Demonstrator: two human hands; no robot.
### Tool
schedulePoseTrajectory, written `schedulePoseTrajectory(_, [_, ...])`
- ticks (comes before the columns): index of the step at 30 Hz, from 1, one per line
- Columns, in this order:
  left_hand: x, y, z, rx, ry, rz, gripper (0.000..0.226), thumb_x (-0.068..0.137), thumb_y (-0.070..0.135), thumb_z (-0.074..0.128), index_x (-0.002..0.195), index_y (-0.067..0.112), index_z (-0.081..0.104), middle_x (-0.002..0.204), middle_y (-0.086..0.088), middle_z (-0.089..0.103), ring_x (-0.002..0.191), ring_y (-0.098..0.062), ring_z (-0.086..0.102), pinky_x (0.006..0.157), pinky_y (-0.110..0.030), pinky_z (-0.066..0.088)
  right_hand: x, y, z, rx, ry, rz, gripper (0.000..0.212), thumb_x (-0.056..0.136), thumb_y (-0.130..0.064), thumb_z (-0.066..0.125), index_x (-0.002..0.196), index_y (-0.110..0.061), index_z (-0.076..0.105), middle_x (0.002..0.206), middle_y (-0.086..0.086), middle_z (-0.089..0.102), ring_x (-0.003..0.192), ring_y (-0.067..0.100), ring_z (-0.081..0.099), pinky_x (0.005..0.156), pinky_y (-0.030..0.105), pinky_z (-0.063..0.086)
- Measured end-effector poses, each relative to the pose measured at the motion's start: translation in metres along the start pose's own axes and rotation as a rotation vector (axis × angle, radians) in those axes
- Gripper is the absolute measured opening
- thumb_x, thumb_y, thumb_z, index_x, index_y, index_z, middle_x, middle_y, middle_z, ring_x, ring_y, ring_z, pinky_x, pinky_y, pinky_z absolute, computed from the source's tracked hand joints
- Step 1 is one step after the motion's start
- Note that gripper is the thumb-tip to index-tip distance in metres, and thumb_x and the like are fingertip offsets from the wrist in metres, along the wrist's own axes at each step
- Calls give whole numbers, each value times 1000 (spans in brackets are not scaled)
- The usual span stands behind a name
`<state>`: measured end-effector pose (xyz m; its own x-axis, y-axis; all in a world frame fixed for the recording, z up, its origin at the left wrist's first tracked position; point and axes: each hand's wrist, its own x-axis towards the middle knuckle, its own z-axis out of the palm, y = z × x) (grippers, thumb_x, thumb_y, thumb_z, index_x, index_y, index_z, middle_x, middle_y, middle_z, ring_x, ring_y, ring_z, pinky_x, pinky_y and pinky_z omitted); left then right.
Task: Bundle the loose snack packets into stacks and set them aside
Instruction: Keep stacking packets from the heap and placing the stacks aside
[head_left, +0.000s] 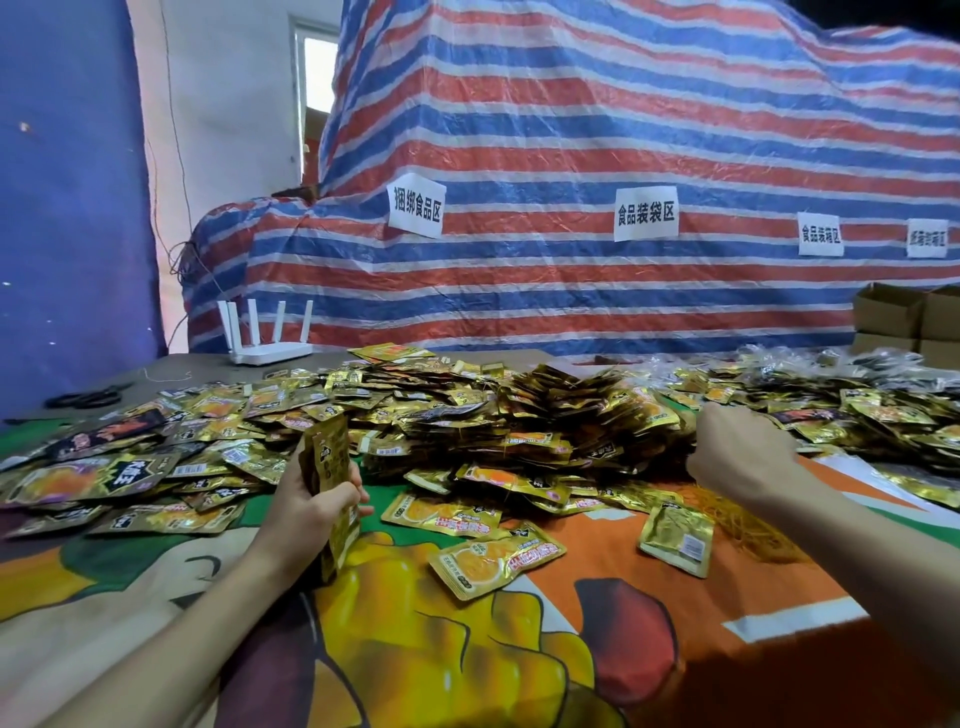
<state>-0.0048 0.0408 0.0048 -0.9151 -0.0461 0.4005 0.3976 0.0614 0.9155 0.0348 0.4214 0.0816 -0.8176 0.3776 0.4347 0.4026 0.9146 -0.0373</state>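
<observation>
Left hand (317, 501) gripped upright packet stack (328, 457); right hand (740, 452) at loose pile (519, 415), grasp indiscernible; stack edges likely wanted squaring before adding more.

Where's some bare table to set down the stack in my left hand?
The widest bare patch is the printed cloth at the near edge, between your forearms, below the two orange packets. A smaller strip lies between the scissors and the router. The heap across the middle is crowded.
</observation>
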Motion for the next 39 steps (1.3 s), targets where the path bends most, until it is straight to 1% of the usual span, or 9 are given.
schedulePoseTrajectory(3, [-1, 5, -1, -17, 7, 2, 31, 68, 3, 60, 97, -5, 56, 80, -12, 58, 78, -26, 64, 84, -46, 49, -6, -34, -8, 109, 46, -95, 31, 83, -1, 59, 63, -15, 39, 62, 2, 49, 54, 19, 47, 53, 28, 40])
schedulePoseTrajectory(8, [0, 1, -2, -149, 7, -57, 37, 66, -5, 63, 101, 6, 60, 80, -10, 58, 82, -29, 62, 86, -46, 50, -21, -108, -15, 410, -66, -291, 14, 87, -8, 61, 89, -17, 71, 91, 4, 69, 83, 25, 66, 77, 40, 59])
schedulePoseTrajectory(14, [4, 0, -6, -340, 5, -202, 45, 56, 0, 66, 99, 13, 70, 86, -12, 66, 72, -26, 62, 72, -44, 53, -43, -204, -4, 883, -268, -543, 10, 87, -12, 70, 88, -16, 79, 90, 2, 75, 84, 16, 70, 77, 37, 63])
schedulePoseTrajectory(18, [5, 3, -11, -430, 34, -347, 29, 71, -8, 64, 88, 11, 78, 95, -29, 64, 88, -45, 61, 87, -67, 48, -53, -243, 14, 1149, -353, -485, 18, 80, -27, 84, 87, -11, 80, 85, 5, 75, 78, 15, 71, 64, 27, 58])
schedulePoseTrajectory(21, [5, 7, -13, -363, 44, -422, 43, 62, -1, 69, 106, -4, 71, 94, -28, 63, 82, -40, 63, 80, -53, 51, -62, -252, 37, 1345, -400, -379, 12, 82, -19, 83, 87, -10, 79, 88, 6, 75, 83, 18, 71, 61, 25, 56])
schedulePoseTrajectory(24, [9, 3, -13, -333, 52, -457, 57, 74, -2, 63, 129, -9, 52, 88, -25, 64, 62, -30, 66, 56, -34, 54, -64, -249, 49, 1519, -514, -277, 7, 83, -10, 81, 87, -5, 77, 93, 14, 76, 81, 27, 75, 63, 28, 59])
schedulePoseTrajectory(30, [17, -4, -15, -329, 6, -473, 18, 81, -4, 57, 95, -4, 67, 77, -13, 67, 61, -20, 69, 53, -30, 56, -61, -242, 52, 1579, -584, -275, 4, 87, -1, 75, 92, -1, 75, 83, 16, 74, 69, 21, 68, 63, 25, 59])
schedulePoseTrajectory(35, [18, -2, -26, -398, -201, -528, 18, 58, 7, 65, 71, 9, 77, 71, -8, 67, 62, -19, 66, 63, -30, 56, -57, -236, 50, 1585, -725, -322, 2, 92, -5, 71, 92, -5, 72, 89, 19, 72, 78, 22, 66, 65, 25, 57])
schedulePoseTrajectory(39, [20, 1, -32, -655, -289, -433, 37, 62, 5, 62, 99, 7, 64, 75, -7, 59, 63, -20, 59, 62, -32, 53, -56, -233, 47, 1665, -994, -395, 13, 95, -6, 60, 84, -7, 65, 84, 11, 65, 73, 16, 60, 68, 26, 46])
